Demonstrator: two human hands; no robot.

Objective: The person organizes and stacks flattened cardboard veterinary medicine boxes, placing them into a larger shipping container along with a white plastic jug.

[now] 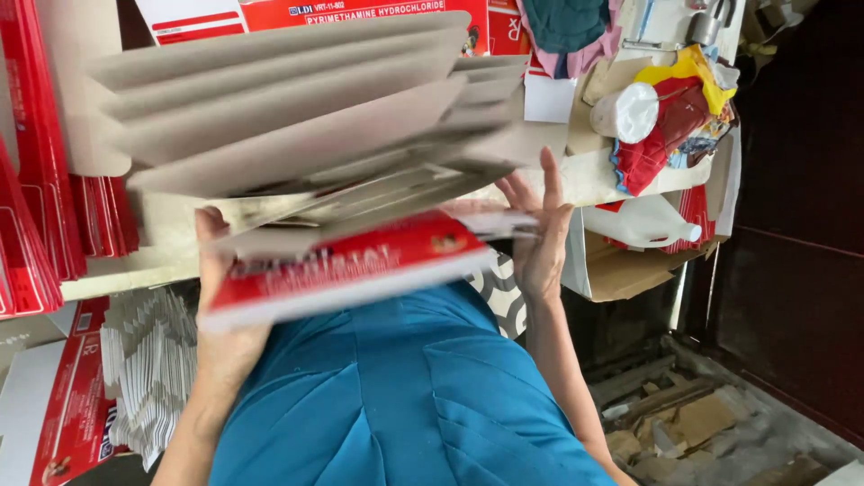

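Fanned grey-backed flat cardboard carton blanks [306,117] fill the near view, red printed faces below. Both my hands grip the stack: left hand [220,315] clenched under its left end, right hand [540,234] pressing its right edge. White plastic jug [643,220] sits right.

The person wears a teal-blue garment [405,405] that fills the lower middle of the frame, its smooth cloth marked by stitched seams and soft folds running downward. Both forearms are bare, with no sleeves reaching them. The left hand [225,342] and right hand [540,243] carry no rings, watch or gloves.
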